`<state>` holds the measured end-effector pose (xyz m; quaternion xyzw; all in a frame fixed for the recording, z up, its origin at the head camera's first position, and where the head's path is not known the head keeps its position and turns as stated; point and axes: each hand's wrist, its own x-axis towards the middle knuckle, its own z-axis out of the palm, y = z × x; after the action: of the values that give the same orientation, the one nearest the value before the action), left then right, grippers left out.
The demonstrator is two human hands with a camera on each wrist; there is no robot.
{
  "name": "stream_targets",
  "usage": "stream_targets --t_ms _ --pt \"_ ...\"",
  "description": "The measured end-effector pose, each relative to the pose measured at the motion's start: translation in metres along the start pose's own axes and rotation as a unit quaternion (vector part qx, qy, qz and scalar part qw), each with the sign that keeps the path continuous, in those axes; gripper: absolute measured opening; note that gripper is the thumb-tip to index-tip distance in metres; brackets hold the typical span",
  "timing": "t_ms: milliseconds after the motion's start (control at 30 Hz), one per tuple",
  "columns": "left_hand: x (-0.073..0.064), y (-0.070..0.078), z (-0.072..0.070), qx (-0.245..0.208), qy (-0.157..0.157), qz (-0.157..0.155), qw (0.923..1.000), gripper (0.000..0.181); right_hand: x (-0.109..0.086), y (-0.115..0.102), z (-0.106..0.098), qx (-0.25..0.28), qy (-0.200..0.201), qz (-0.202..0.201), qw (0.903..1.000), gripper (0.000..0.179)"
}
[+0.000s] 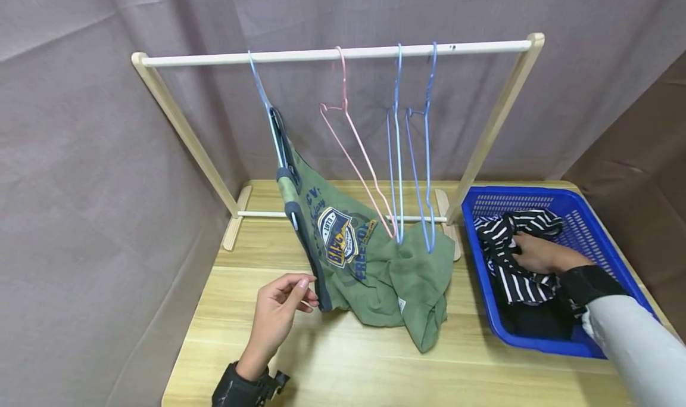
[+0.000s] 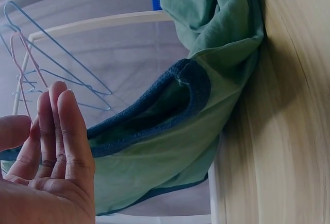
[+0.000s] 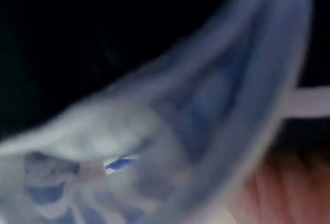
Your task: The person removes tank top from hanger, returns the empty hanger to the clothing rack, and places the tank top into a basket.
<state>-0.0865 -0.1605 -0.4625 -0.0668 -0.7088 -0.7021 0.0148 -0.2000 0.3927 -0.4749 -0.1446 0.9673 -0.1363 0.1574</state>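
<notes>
A green tank top (image 1: 343, 246) with navy trim hangs from a light blue hanger (image 1: 262, 91), its lower part spread over the table. My left hand (image 1: 280, 311) is at the navy edge, thumb near the index finger. In the left wrist view the other fingers (image 2: 72, 131) are fairly straight in front of the cloth; no firm hold shows. My right hand (image 1: 541, 254) is down in the blue basket (image 1: 605, 234), on a black-and-white striped garment (image 1: 522, 285). Its fingertips are hidden in the folds. The right wrist view is blurred by close cloth (image 3: 242, 121).
A white rail (image 1: 214, 59) on a wooden stand (image 1: 498, 127) spans the table. A pink hanger (image 1: 356, 133) and two blue hangers (image 1: 427, 127) hang on it. Dark cloth (image 1: 536, 320) lies lower in the basket. Grey drapes (image 1: 161, 157) close off the back and left.
</notes>
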Motion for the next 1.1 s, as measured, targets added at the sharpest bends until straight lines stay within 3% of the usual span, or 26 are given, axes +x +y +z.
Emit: stream_targets --t_ms 167,767,933,1100 --pt "-0.001 0.000 0.001 0.003 -0.006 0.001 1.0000 0.026 -0.001 0.003 0.004 -0.003 0.013 0.002 0.9999 0.047" --pt "-0.001 0.001 -0.003 0.006 0.006 -0.007 0.9999 0.022 0.000 0.004 0.007 0.019 -0.007 0.039 0.9990 0.062" --pt "0.000 0.004 -0.007 0.015 0.013 -0.005 0.9998 0.020 -0.004 0.000 0.005 0.029 0.014 0.052 0.9981 0.063" --pt "0.003 0.005 -0.009 0.020 0.013 0.003 0.9997 0.020 -0.016 -0.007 -0.011 0.043 0.036 0.050 0.9972 0.066"
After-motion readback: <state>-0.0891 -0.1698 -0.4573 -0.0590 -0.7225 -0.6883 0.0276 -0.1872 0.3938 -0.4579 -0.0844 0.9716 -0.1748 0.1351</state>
